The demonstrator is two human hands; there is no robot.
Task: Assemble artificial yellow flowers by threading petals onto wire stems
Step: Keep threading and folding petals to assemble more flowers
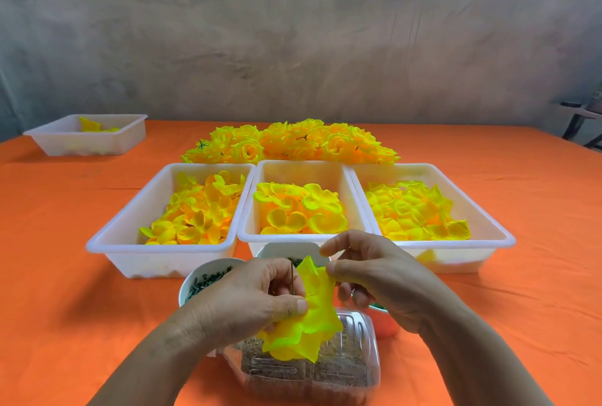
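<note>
My left hand (pixel 247 298) grips a thin wire stem (pixel 292 277) that stands upright, with a stack of yellow petals (pixel 306 330) pinched under the thumb. My right hand (pixel 374 272) pinches the top edge of another yellow petal (pixel 317 275) right beside the wire. Both hands are above a clear plastic box (pixel 325 369) at the near edge of the table.
Three white trays of loose yellow petals stand side by side: left (pixel 130 236), middle (pixel 303 171), right (pixel 488 229). Finished yellow flowers (pixel 290 141) lie heaped behind them. A white bowl (pixel 195 278) holds green pieces. Another white tray (pixel 88 141) sits far left on the orange cloth (pixel 537 291).
</note>
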